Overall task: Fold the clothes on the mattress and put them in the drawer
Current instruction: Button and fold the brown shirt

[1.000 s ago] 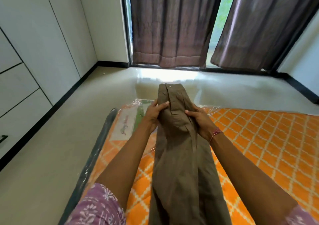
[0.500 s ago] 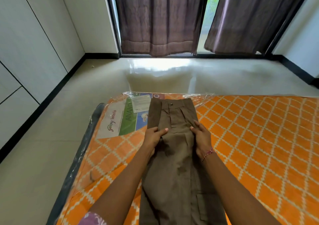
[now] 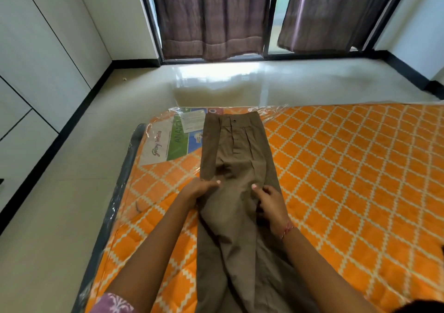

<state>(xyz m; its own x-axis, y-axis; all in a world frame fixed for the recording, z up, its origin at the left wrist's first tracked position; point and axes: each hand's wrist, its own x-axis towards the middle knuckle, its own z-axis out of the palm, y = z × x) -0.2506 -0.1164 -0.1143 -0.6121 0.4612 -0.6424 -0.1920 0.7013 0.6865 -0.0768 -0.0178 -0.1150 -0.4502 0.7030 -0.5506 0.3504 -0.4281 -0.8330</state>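
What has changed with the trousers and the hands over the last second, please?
The trousers, held up a second ago, now lie flat along the mattress, waistband toward the window. The left hand and right hand came down with them and slid back from the waist. Both hands stay on the cloth at either side.

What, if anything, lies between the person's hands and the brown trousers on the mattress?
Nothing visible does. The left hand and right hand both rest directly on the trousers, which lie flat along the mattress, waistband at the far end.
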